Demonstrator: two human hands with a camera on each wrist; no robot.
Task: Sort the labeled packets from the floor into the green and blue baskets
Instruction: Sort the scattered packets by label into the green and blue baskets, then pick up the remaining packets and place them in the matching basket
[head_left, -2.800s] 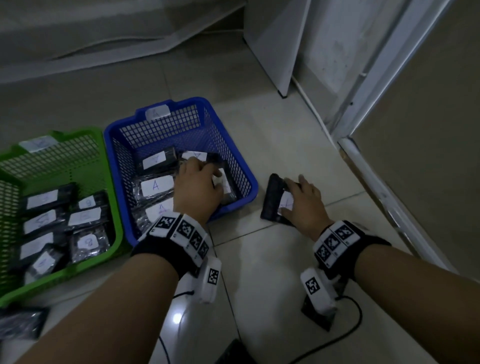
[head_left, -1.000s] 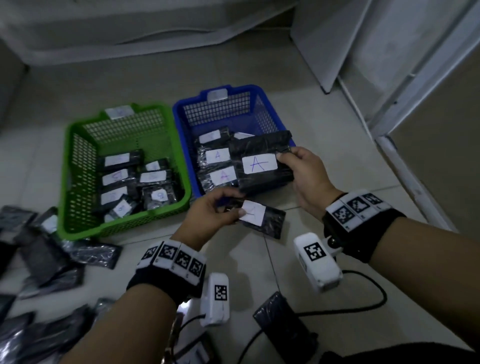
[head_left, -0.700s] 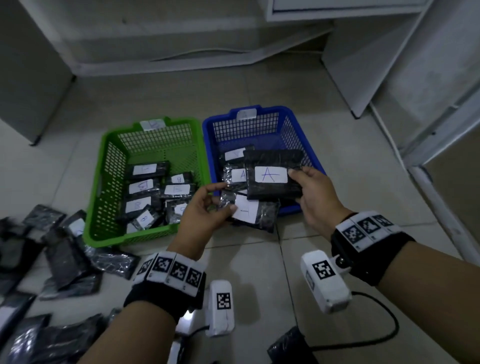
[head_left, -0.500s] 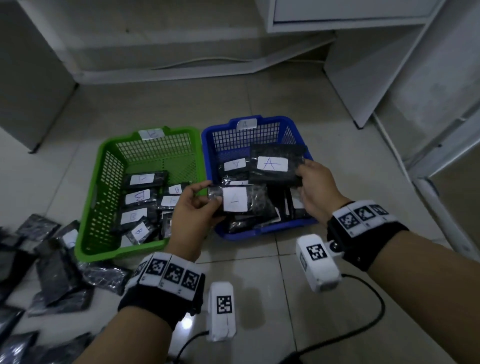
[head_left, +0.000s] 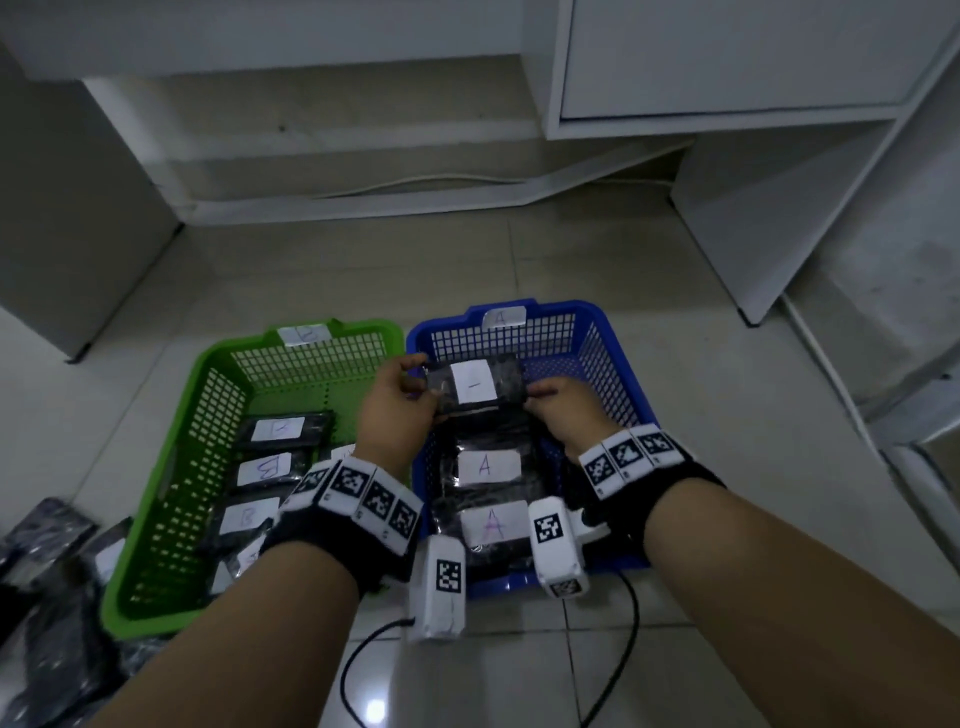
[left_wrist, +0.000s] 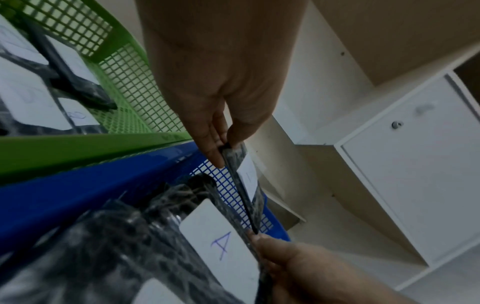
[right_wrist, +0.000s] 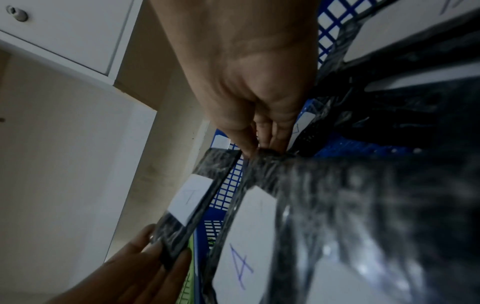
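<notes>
Both hands are over the blue basket (head_left: 613, 364) here, the left hand (head_left: 395, 410) pinching one end of a black packet (head_left: 472, 384) between thumb and fingers, the right hand (head_left: 563, 410) pinching the other end. The packet hangs level above the basket's far half, white label up, clear of the stack below. The right wrist view shows that hand's fingertips (right_wrist: 270, 144) also clamped on the edge of another packet lying underneath. In the basket, two packets marked A (head_left: 488, 465) lie flat toward the near wall, one behind the other, and a tag on the far rim reads A as well. Touching it on the left sits the green basket (head_left: 171, 493), side by side, with a row of B packets (head_left: 267, 465) inside and its own tag on the far rim. More black packets, the loose pile (head_left: 47, 597), lie on the tiled floor (head_left: 727, 467) left of the green basket. White cabinets (head_left: 727, 57) stand beyond.
</notes>
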